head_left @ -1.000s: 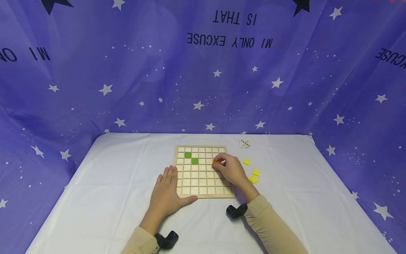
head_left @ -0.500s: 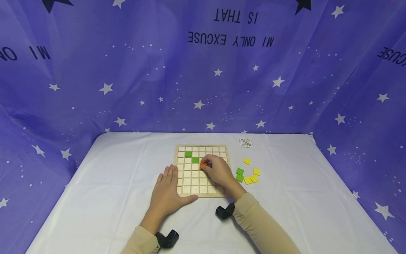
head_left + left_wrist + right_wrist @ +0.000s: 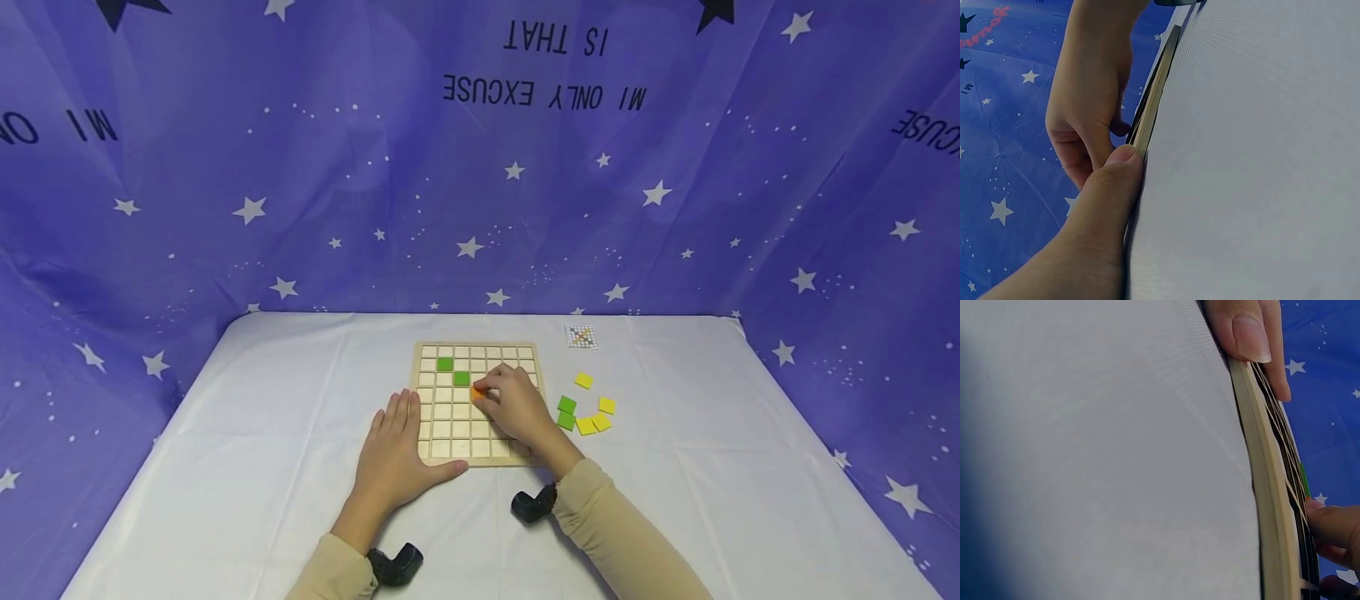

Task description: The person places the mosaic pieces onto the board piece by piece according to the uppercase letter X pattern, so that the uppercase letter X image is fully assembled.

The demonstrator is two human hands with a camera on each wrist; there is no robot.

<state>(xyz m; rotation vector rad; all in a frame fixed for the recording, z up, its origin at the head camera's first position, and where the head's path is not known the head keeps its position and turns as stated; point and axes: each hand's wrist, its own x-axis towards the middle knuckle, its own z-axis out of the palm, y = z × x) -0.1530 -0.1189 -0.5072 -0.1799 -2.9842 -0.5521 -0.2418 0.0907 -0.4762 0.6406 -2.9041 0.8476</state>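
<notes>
Pinching orange tile (image 3: pixel 477 395) over wooden board (image 3: pixel 491 462), near its middle: right hand (image 3: pixel 517 406) | left hand (image 3: pixel 388 458): fingers straight, against board | tile likely light, stiff; best held by opposite edges

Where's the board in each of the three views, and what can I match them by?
Head: the board lies below centre.
Left wrist: a thin slanted edge, upper middle.
Right wrist: a curved edge right of centre, running to the bottom.
Shared landmark: the left hand, thumb at the board's near edge.
</notes>
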